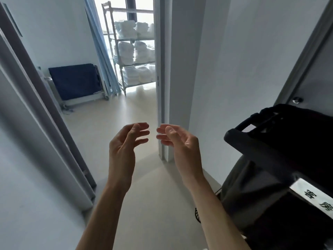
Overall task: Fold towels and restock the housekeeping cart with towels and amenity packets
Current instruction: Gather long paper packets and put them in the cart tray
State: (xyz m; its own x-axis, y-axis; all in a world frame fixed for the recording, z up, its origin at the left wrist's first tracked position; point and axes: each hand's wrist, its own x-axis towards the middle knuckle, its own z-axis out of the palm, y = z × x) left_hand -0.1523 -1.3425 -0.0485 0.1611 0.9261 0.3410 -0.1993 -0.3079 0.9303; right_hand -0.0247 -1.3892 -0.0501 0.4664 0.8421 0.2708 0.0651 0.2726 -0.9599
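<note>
Ahead, wire rack stacked with folded towels, black cart at right, hands loose, empty

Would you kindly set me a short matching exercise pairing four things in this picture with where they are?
Things:
1. towels
2. cart
3. left hand
4. blue panel

Places:
A. against the far wall, left of the shelves
B. at the right edge, close by
C. stacked on the wire shelves through the doorway
D. raised in the middle, fingers loose, holding nothing

Pairs: 1-C, 2-B, 3-D, 4-A
</note>
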